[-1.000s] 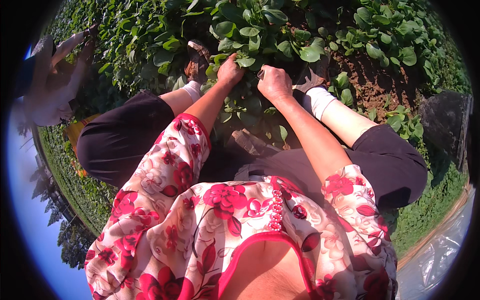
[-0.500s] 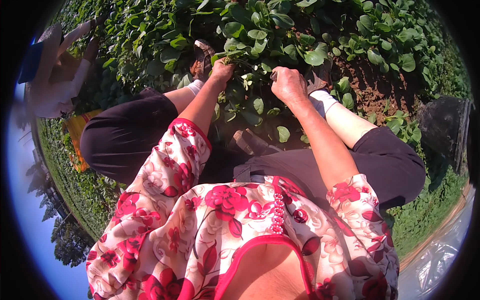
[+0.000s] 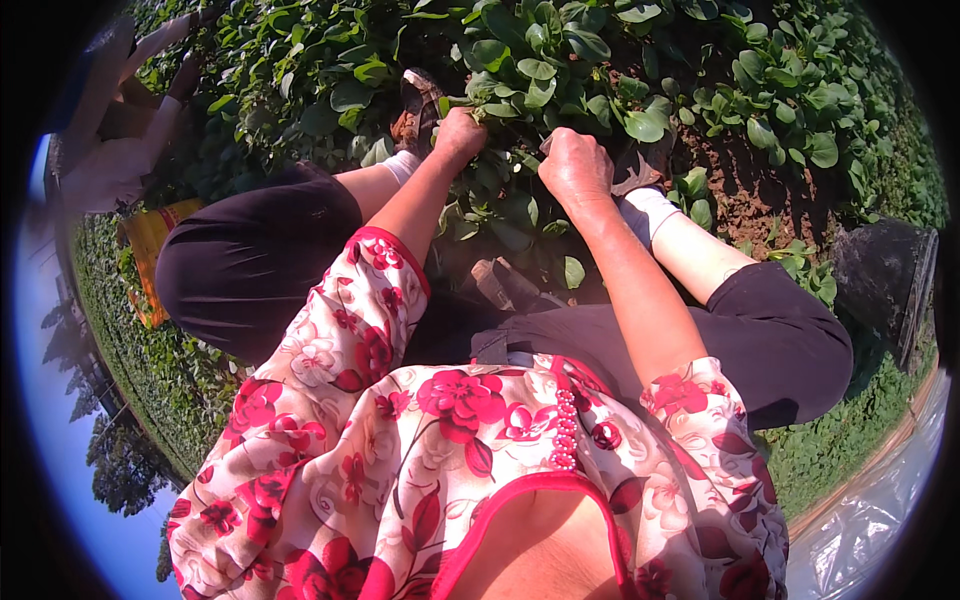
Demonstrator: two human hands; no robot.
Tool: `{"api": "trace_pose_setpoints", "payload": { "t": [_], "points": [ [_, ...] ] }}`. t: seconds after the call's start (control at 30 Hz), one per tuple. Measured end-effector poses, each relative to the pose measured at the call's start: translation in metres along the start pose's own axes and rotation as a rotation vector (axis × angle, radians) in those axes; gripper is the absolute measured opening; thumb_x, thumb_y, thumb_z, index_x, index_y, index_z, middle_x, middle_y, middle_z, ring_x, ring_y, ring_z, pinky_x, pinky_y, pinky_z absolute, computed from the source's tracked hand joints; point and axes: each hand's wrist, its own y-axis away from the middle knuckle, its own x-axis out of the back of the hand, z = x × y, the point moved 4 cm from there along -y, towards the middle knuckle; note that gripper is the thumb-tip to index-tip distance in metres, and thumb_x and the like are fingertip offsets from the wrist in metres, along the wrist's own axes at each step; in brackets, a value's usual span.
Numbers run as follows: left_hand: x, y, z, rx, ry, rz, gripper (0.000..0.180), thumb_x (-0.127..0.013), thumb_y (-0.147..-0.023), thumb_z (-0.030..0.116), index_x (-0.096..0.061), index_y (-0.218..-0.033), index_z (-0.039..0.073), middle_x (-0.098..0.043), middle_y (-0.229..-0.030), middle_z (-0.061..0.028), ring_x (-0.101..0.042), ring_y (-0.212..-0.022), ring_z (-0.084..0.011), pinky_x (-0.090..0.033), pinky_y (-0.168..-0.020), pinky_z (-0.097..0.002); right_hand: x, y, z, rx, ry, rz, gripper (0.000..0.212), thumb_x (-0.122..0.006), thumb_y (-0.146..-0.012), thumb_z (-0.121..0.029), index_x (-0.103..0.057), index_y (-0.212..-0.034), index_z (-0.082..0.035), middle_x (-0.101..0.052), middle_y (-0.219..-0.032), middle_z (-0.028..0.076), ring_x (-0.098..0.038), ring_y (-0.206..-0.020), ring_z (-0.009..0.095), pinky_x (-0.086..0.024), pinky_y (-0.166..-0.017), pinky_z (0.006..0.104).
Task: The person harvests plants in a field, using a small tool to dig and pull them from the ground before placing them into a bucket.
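Observation:
Low in a bed of leafy green plants (image 3: 536, 75), both my hands work between my two shoes. My left hand (image 3: 462, 136) is closed around the stems of a leafy green plant, beside my left shoe (image 3: 421, 105). A short gap to the right, my right hand (image 3: 578, 168) is closed in a fist. Something small and dark shows at its thumb side, but the fingers hide what it is. Leaves cover the ground between the hands.
A brownish object (image 3: 508, 287) lies between my legs. At the right stands a black container (image 3: 882, 275), near bare soil (image 3: 775, 185). A yellow-orange bag (image 3: 152, 260) sits past my left knee. Another person (image 3: 110, 170) is at the far left. Plastic sheeting (image 3: 870, 530) lies lower right.
My left hand has shifted slightly right, nearer the right hand, and turned over the plants. My right hand has moved slightly up and left and stays closed.

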Motion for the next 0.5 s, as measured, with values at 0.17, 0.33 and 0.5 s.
{"api": "trace_pose_setpoints", "payload": {
  "t": [0.17, 0.33, 0.5],
  "points": [
    [-0.007, -0.006, -0.006, 0.081, -0.155, -0.011, 0.033, -0.059, -0.077, 0.024, -0.064, -0.105, 0.009, -0.063, -0.105, -0.0203, -0.06, -0.101, -0.0345, -0.047, -0.087, -0.0416, -0.034, -0.01, 0.009, -0.029, 0.02, 0.008, 0.015, -0.056, -0.071, -0.008, -0.066, -0.082, -0.006, -0.066, -0.081, 0.02, -0.064, -0.08, 0.038, -0.052, -0.073, 0.0449],
    [0.002, 0.011, 0.003, 0.011, -0.021, -0.013, 0.029, -0.06, -0.073, 0.014, -0.065, -0.101, 0.008, -0.066, -0.098, -0.0167, -0.062, -0.094, -0.0337, -0.049, -0.08, -0.0379, -0.032, -0.013, 0.02, -0.044, -0.057, -0.009, 0.021, -0.057, -0.071, -0.009, -0.067, -0.09, -0.01, -0.065, -0.083, 0.02, -0.063, -0.082, 0.039, -0.051, -0.074, 0.045],
    [0.023, 0.021, 0.02, 0.051, 0.506, -0.145, 0.023, -0.065, -0.08, 0.013, -0.065, -0.1, 0.002, -0.065, -0.088, -0.0041, -0.059, -0.073, -0.0112, -0.047, -0.059, -0.0255, 0.008, -0.005, 0.014, -0.028, -0.032, -0.034, 0.018, -0.057, -0.069, -0.007, -0.07, -0.082, -0.006, -0.066, -0.082, 0.022, -0.065, -0.081, 0.037, -0.051, -0.074, 0.0423]
  ]
}}
